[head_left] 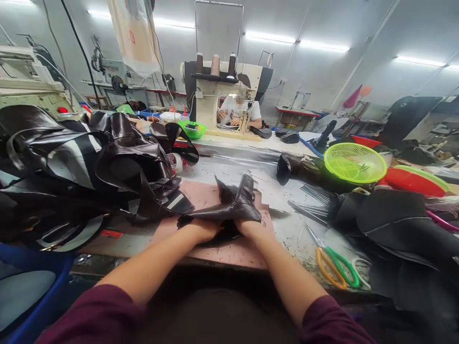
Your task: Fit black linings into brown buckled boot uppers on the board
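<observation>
A dark brown leather boot upper (245, 203) stands over a pink board (263, 229) in front of me, its shaft upward and a long flap reaching left. My left hand (206, 230) reaches under the flap on the left side, with its fingers hidden by the leather. Beneath the right part of the upper is my right hand (247, 227), its fingers also covered. Both hands touch the piece from below, and I cannot see how the fingers are set.
A heap of brown boot uppers (132, 143) lies left. At right are scissors (333, 265), metal strips (311, 203), a green basket (355, 162) and black leather pieces (394, 224). Behind, a person (240, 112) sits at a sewing machine (206, 105). A blue bin (64, 267) stands lower left.
</observation>
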Demonstrator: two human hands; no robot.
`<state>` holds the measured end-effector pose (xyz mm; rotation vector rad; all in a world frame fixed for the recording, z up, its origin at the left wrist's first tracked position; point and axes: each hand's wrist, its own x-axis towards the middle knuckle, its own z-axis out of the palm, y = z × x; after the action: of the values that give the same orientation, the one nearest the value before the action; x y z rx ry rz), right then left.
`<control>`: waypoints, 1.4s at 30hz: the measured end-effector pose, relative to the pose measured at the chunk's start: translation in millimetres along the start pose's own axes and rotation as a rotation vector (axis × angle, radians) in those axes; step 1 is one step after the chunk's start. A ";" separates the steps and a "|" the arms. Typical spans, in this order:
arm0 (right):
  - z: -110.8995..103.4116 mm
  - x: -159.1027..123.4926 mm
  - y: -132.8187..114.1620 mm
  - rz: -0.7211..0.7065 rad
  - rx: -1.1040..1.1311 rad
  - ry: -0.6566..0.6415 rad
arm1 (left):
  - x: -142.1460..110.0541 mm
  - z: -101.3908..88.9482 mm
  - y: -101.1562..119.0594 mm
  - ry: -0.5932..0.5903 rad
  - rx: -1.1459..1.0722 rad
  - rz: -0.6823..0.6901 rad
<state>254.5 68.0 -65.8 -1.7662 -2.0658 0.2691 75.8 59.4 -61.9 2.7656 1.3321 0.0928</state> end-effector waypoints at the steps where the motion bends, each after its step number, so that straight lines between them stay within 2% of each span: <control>1: 0.5 -2.1 1.0 0.012 0.004 -0.013 | -0.6 -0.8 -0.2 -0.022 -0.014 -0.015; 3: 1.3 -5.7 1.0 -0.045 -0.011 -0.076 | -1.5 -4.4 1.7 -0.056 -0.019 -0.014; 8: -7.0 -14.9 -2.4 -0.326 -0.060 -0.275 | -3.9 -15.6 9.2 -0.117 -0.022 0.035; 13: -17.3 -42.3 5.9 -0.525 -0.099 -0.395 | -9.2 -19.5 12.9 -0.117 -0.003 0.053; 17: -15.8 -62.8 14.6 -0.556 -0.102 -0.461 | -22.5 -11.8 10.7 -0.160 -0.014 0.182; 20: -19.1 -72.1 14.2 -0.566 -0.067 -0.467 | -42.4 -6.5 9.4 -0.180 -0.034 0.274; 23: -30.0 -83.1 12.3 -0.583 -0.015 -0.476 | -70.6 -8.6 10.9 -0.169 -0.071 0.293; 26: -40.7 -94.0 10.7 -0.573 0.084 -0.457 | -100.5 -18.7 10.1 -0.176 -0.145 0.285; 27: -42.1 -95.6 9.2 -0.548 0.144 -0.445 | -108.0 -23.9 7.6 -0.146 -0.182 0.262; 29: -39.5 -92.7 2.9 -0.433 0.337 -0.392 | -114.8 -36.6 -1.3 0.039 -0.234 0.140; 31: -30.6 -80.2 -9.0 -0.232 0.620 -0.287 | -108.6 -49.7 -13.5 0.325 -0.255 -0.084; 32: -24.9 -70.7 -16.6 -0.125 0.763 -0.219 | -101.3 -54.8 -19.0 0.431 -0.282 -0.216; 33: -19.6 -59.7 -24.8 -0.031 0.889 -0.149 | -92.1 -57.7 -23.0 0.477 -0.343 -0.333; 35: -13.7 -36.3 -40.7 0.053 1.000 -0.051 | -71.8 -55.4 -22.7 0.368 -0.594 -0.546; 36: -14.9 -25.5 -47.5 0.061 1.007 -0.018 | -62.3 -49.8 -17.3 0.323 -0.660 -0.573; 39: -35.7 -5.7 -61.5 0.028 0.891 0.047 | -42.2 -21.3 18.1 0.282 -0.790 -0.515; 42: -61.1 -9.9 -70.4 -0.200 0.462 -0.045 | -40.4 3.4 63.6 0.184 -0.904 -0.364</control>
<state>218.3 38.7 15.5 -1.2810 -1.9885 0.6699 100.5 -11.9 -60.6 1.7752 1.3438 0.7321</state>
